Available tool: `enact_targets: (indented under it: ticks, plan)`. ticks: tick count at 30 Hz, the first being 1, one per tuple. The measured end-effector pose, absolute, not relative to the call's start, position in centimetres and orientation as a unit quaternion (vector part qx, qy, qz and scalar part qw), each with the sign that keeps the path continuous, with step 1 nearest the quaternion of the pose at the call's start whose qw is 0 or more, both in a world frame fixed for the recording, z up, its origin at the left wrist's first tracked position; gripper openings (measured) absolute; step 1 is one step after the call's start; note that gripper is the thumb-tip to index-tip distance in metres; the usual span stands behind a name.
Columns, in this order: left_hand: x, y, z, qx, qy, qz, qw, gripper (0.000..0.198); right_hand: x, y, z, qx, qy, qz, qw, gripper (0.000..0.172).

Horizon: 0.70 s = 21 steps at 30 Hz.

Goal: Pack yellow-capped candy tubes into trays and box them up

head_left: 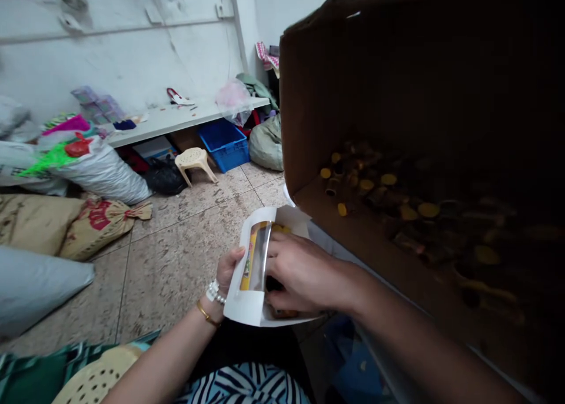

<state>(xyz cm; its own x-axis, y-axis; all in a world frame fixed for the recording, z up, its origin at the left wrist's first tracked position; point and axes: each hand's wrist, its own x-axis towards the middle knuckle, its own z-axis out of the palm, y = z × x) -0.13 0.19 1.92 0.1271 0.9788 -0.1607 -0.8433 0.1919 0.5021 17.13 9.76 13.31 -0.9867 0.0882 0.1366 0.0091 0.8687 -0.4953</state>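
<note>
Small white paperboard carton [247, 307] in my left grip [227, 269]: matt, smooth card. Its clear plastic film window [260, 254] is glossy and catches glare. Big brown cardboard box [309, 98]: dull, fibrous, raw edges. Round yellow pieces [388, 179] inside look glossy, material unclear. Speckled beige stone-tile floor [185, 245]: smooth, low sheen. Blue moulded plastic crate [225, 145]: semi-gloss. On my wrist, white pearly beads [215, 291] and thin gold metal bangle [205, 314], both shiny.

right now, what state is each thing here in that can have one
white window box: open at one end, held off the floor
left grip: closed on the box's edge
right grip: fingers inside the box, closure hidden
cardboard carton: open, tilted, small yellow-topped items inside
plastic stool: upright
blue crate: upright, open top
printed sack: lying down, neck tied
</note>
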Motion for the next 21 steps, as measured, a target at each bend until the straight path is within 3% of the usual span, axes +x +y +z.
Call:
enact_targets:
  ticks: [5,11,13,17,21]
  plan:
    - [-0.5,0.0,2.8,0.117,0.251,0.634,0.722,0.034,20.2,13.0,16.1,-0.157,-0.918,0.36,0.054,0.009]
    - [-0.6,1.0,1.8,0.1,0.255,0.644,0.714,0.048,25.8,19.9,15.1,-0.38,-0.906,0.158,0.097,0.005]
    - [-0.1,1.6,1.3,0.096,0.253,0.64,0.719,0.049,26.9,21.6,13.4,-0.419,-0.896,0.125,0.075,0.015]
    - [0.6,2.2,0.8,0.087,0.251,0.63,0.73,0.049,26.9,23.3,10.1,-0.416,-0.903,0.078,0.073,0.03]
    - [0.2,1.7,0.9,0.076,0.255,0.624,0.735,0.049,26.0,22.6,10.3,-0.397,-0.904,0.111,0.116,0.019]
